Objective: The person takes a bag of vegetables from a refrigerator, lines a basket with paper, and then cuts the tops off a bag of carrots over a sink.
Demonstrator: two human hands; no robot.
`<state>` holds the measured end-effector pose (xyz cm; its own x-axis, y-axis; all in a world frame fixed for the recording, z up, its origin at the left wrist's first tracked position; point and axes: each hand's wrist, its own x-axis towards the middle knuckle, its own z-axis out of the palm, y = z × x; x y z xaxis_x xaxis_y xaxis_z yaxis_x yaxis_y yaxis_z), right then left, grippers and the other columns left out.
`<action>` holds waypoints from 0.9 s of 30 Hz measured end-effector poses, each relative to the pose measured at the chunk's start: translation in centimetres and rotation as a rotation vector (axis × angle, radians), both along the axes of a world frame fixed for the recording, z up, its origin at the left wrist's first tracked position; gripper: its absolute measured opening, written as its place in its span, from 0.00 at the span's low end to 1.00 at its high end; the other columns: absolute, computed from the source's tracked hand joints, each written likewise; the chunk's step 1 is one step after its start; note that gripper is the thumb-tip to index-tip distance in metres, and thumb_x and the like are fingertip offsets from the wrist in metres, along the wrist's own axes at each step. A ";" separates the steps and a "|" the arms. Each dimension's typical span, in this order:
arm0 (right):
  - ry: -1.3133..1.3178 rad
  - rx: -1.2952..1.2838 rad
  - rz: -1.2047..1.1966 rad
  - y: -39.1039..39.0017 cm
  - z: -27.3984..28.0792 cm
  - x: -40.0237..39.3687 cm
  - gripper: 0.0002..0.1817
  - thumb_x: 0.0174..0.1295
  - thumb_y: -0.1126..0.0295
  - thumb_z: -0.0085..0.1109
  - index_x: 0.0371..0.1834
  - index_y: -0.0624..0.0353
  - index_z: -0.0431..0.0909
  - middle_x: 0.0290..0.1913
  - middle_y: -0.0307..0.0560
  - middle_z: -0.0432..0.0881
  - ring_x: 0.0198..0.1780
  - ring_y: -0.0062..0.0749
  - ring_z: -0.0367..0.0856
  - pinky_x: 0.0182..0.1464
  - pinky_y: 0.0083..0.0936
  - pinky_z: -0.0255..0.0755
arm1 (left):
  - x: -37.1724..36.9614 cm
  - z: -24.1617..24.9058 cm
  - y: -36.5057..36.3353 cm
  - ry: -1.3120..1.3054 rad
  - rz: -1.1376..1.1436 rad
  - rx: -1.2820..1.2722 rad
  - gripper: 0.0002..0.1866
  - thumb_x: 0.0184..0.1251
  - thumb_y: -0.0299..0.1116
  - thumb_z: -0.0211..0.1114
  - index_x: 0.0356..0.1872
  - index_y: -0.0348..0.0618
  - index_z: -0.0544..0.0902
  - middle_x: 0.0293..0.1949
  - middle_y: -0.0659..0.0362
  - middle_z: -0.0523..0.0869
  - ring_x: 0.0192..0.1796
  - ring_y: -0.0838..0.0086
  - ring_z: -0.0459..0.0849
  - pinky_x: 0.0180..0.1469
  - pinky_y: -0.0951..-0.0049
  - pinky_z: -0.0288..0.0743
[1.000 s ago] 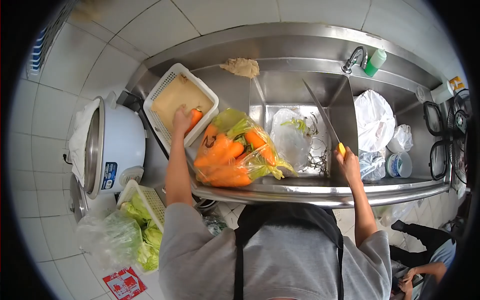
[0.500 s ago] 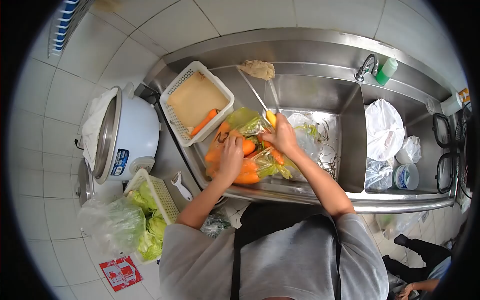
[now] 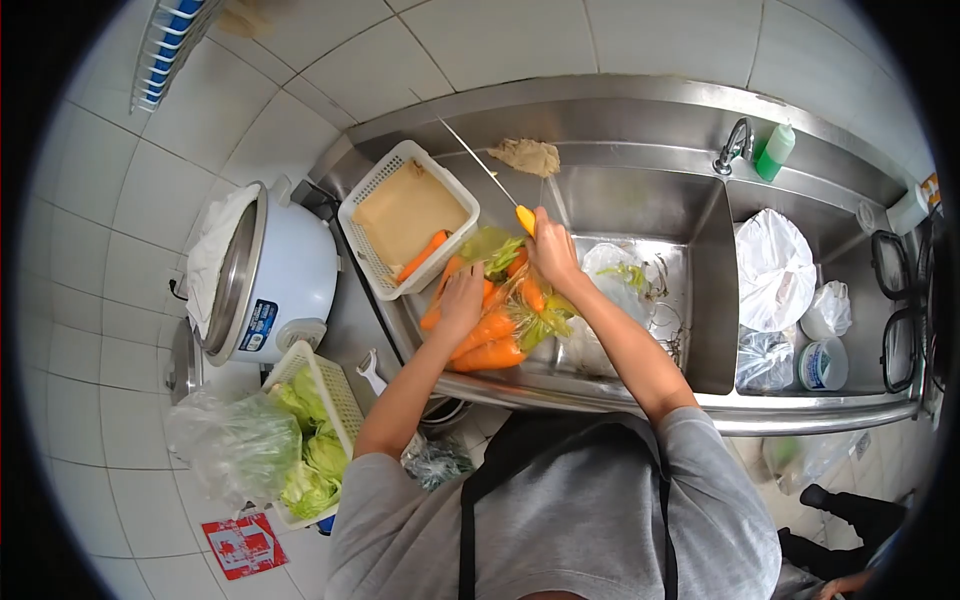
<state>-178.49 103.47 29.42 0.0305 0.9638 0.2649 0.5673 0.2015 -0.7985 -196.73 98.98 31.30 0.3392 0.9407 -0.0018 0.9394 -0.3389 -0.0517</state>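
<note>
My right hand (image 3: 551,250) is closed around the yellow handle of a knife (image 3: 524,218), whose long thin blade points up and left over the sink ledge. Beside it, my left hand (image 3: 463,300) has its fingers bent onto a yellowish plastic bag of carrots (image 3: 492,340) in the sink; its fingertips are partly hidden. Large orange carrots and some green stem ends show through and out of the bag. Left of the bag stands a white plastic basket (image 3: 362,250), lined with a brown sheet and holding a carrot (image 3: 424,254).
Clear plastic and root trimmings lie in the sink basin (image 3: 640,215). White bags (image 3: 774,268) and a tub (image 3: 822,363) fill the right basin. A rice cooker (image 3: 290,275), a peeler (image 3: 371,371) and a lettuce basket (image 3: 335,400) are at left. Another person's legs (image 3: 850,520) show lower right.
My right hand has risen up and left from the bag with the knife, whose blade has swung left. My left hand stays on the bag. The view has shifted slightly.
</note>
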 end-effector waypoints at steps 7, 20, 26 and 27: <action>0.138 0.024 -0.130 1.2 -1.8 -0.2 0.15 0.48 0.77 0.55 0.40 0.65 0.66 0.30 0.68 0.77 0.36 0.63 0.76 0.37 0.50 0.70 | -0.9 2.5 -2.9 -0.186 -0.220 -0.209 0.26 0.42 0.15 0.62 0.45 0.37 0.65 0.47 0.46 0.72 0.55 0.51 0.70 0.54 0.59 0.68; 0.275 0.016 -0.150 -4.3 -0.8 6.0 0.17 0.54 0.62 0.62 0.39 0.64 0.73 0.27 0.63 0.78 0.33 0.59 0.78 0.34 0.42 0.70 | 0.0 9.7 1.5 -0.909 -0.030 -0.452 0.39 0.45 0.30 0.73 0.59 0.35 0.61 0.57 0.44 0.72 0.60 0.59 0.71 0.61 0.62 0.67; 0.336 -0.015 -0.383 -7.7 0.8 12.1 0.14 0.57 0.63 0.61 0.39 0.62 0.76 0.25 0.51 0.81 0.29 0.36 0.82 0.33 0.29 0.71 | 10.3 9.2 6.2 -2.288 -0.368 -0.874 0.41 0.50 0.51 0.70 0.62 0.44 0.63 0.59 0.53 0.70 0.61 0.61 0.68 0.68 0.59 0.58; 0.362 -0.021 -0.412 -8.1 0.8 13.1 0.14 0.57 0.63 0.61 0.39 0.61 0.76 0.26 0.51 0.81 0.29 0.36 0.82 0.34 0.28 0.72 | 11.2 9.3 6.4 -2.289 -0.387 -0.895 0.41 0.50 0.51 0.70 0.62 0.44 0.63 0.59 0.53 0.70 0.61 0.61 0.68 0.68 0.59 0.58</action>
